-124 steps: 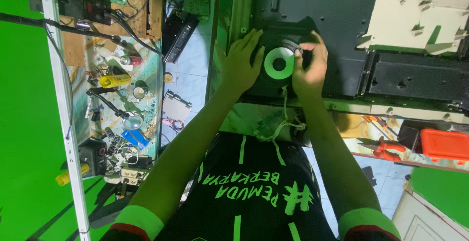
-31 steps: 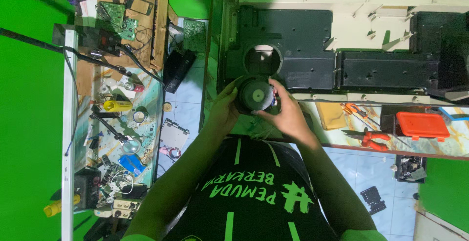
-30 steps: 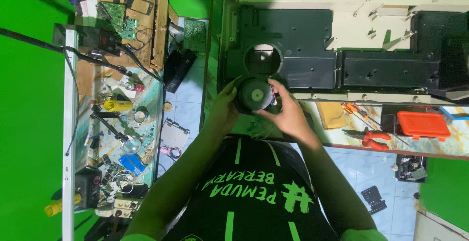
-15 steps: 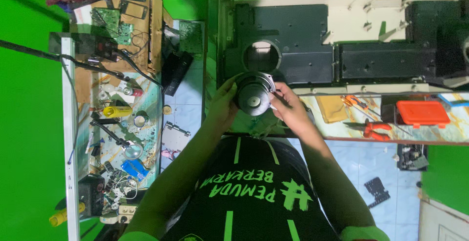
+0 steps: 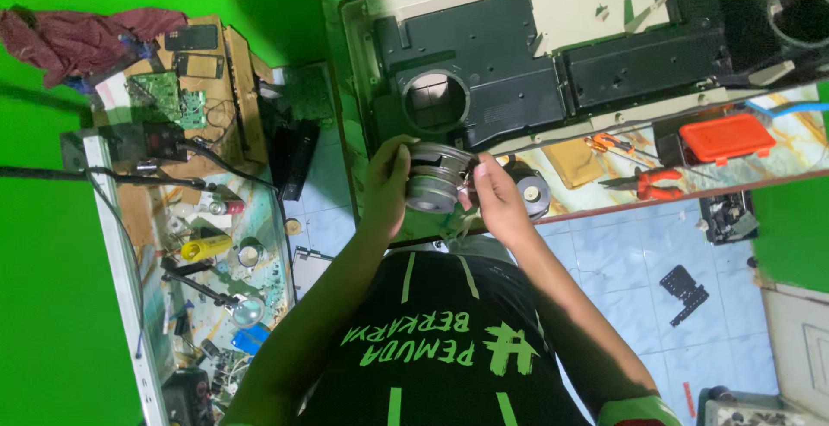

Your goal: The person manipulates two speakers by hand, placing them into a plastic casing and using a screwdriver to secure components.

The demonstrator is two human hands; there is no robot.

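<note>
Head view, looking down. Left hand (image 5: 386, 186) and right hand (image 5: 496, 197) both grip a round metal speaker (image 5: 434, 177), lifted clear of the panel and held just above the person's chest; fingers curl round its rim on either side. L. fingers wrap the left edge, r. thumb and fingers pinch the right edge. Above the hands: black plastic back panel (image 5: 492, 55) w/ an open round hole (image 5: 436, 100), set on a pale board. A second speaker (image 5: 528, 193) lies on the workbench just beside the r. hand. Further right: red-handled pliers (image 5: 652, 182), orange box (image 5: 727, 137). Left: glass-topped table (image 5: 117, 219) crowded w/ small parts, incl. a yellow tube (image 5: 205, 246) and a green circuit board (image 5: 164, 98).
</note>
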